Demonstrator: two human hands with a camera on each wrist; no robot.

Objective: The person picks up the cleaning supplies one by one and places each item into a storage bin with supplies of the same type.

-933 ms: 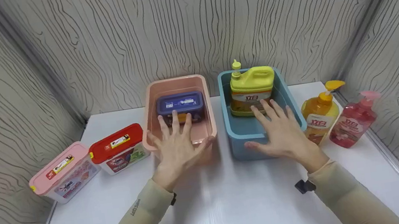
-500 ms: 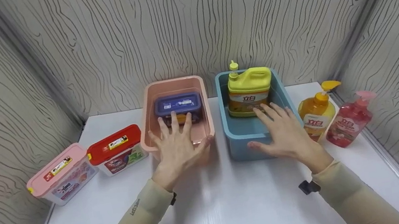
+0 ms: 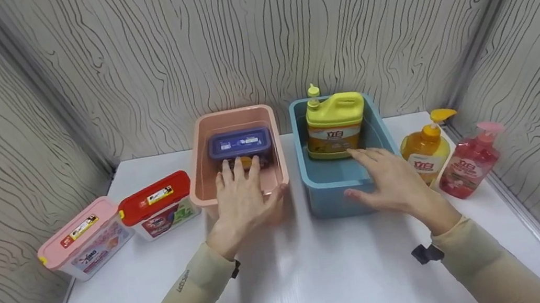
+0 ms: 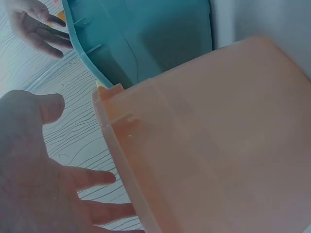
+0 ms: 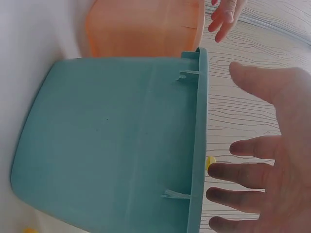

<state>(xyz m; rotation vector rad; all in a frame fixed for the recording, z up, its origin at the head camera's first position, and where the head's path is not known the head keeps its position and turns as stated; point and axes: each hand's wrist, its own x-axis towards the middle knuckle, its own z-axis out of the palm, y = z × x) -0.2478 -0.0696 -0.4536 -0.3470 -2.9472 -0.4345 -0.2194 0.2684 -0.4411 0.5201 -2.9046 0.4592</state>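
My left hand (image 3: 243, 203) hovers over the front rim of a pink plastic bin (image 3: 280, 163), its fingers extended. Inside that bin sits a dark-blue lidded box (image 3: 239, 143), its lower front partly hidden by the fingertips. Over the front right corner of a blue bin (image 3: 338, 201) is my right hand (image 3: 395, 184), thumb apart and fingers extended. A dishwashing liquid jug (image 3: 335, 124) with a yellow-green cap and handle stands upright at the back of the blue bin. Both wrist views show the palms beside the bin rims, with a gap at the thumbs; neither hand holds anything.
Left of the pink bin lie a red-lidded detergent box (image 3: 157, 204) and a pink-lidded one (image 3: 85, 238). Right of the blue bin stand an orange pump bottle (image 3: 426, 153) and a pink pump bottle (image 3: 468, 166). Patterned walls enclose the white table (image 3: 289, 286).
The fingers of both hands have drawn closer together. My right hand has shifted slightly right and turned more side-on. The head view has moved a little; bins and bottles stay in place.
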